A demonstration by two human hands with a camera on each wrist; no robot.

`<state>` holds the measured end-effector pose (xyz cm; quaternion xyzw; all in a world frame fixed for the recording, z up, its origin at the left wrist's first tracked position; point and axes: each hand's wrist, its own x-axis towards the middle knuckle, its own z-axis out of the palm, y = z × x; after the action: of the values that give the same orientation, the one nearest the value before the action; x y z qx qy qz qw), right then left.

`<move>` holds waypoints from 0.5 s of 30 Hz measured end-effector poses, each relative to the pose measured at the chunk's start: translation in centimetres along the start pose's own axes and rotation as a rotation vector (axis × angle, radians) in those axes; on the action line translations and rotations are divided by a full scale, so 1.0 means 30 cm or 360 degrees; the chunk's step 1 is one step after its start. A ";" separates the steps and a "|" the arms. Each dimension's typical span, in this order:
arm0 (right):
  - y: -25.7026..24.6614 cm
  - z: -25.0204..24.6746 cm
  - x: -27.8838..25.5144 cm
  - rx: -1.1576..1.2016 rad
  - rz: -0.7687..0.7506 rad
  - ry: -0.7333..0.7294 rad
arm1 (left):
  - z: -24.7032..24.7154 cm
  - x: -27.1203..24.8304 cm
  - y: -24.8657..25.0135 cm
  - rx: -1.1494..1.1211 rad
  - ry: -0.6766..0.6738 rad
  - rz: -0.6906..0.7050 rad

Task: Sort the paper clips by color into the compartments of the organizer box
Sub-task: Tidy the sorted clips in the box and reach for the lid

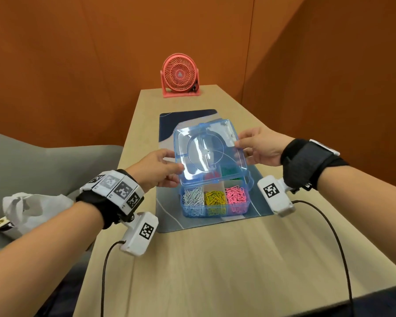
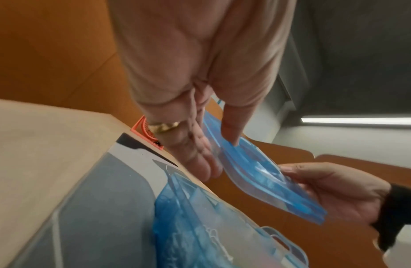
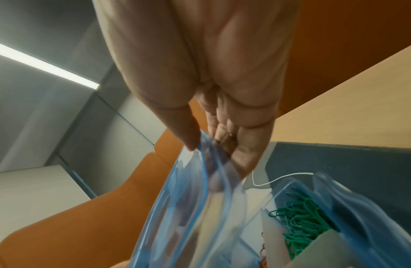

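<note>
While both hands hold the clear blue lid (image 1: 209, 148) tilted over the organizer box (image 1: 215, 201), the head view shows sorting that looks essentially done: white clips (image 1: 194, 196) in the near-left compartment, yellow clips (image 1: 215, 197) in the near-middle, pink clips (image 1: 236, 195) in the near-right. Red and green heaps show dimly through the lid in the far row. No loose clips visible on the blue mat (image 1: 256, 202) or table (image 1: 215, 271). Likely left: seating the lid. Left hand (image 1: 157, 170) pinches the lid's left edge; right hand (image 1: 258, 146) pinches its right edge. Box sits mid-mat, near the person.

Left wrist view: thumb on top, fingers (image 2: 200, 159) beneath the lid (image 2: 257, 174), a light pinch. Lid is apart from the box body (image 2: 200, 226) at this side; view blurred.

Right wrist view: thumb and fingers (image 3: 241, 145) clamp the lid rim (image 3: 200, 190). Green clips (image 3: 301, 217) lie tangled in a far compartment beside a pale divider; a few red ones peek out nearer. Thin translucent plastic, probably slick and flexible.
</note>
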<state>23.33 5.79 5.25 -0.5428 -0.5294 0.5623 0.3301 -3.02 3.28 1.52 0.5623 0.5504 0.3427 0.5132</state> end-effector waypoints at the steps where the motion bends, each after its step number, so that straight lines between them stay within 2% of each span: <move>1: 0.001 -0.001 0.007 -0.0024 0.0004 0.0006 | 0.000 0.002 -0.002 0.0025 0.0004 -0.0017; 6: -0.001 0.014 0.022 -0.0369 0.0017 -0.0049 | -0.006 0.037 -0.007 0.0147 0.0278 0.0060; 11: -0.007 0.048 0.031 -0.0475 -0.0034 -0.0176 | 0.018 0.050 0.014 0.0098 0.0100 0.0113; 13: -0.009 0.049 0.037 -0.0432 -0.0064 -0.0097 | 0.026 0.054 0.009 0.0062 0.0041 0.0073; 15: -0.007 0.034 0.041 -0.0448 -0.0053 0.0011 | 0.030 0.055 0.000 -0.0038 0.0068 0.0035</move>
<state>22.07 6.76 4.97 -0.5768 -0.6109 0.4751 0.2617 -1.89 4.70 1.02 0.5546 0.5509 0.3670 0.5042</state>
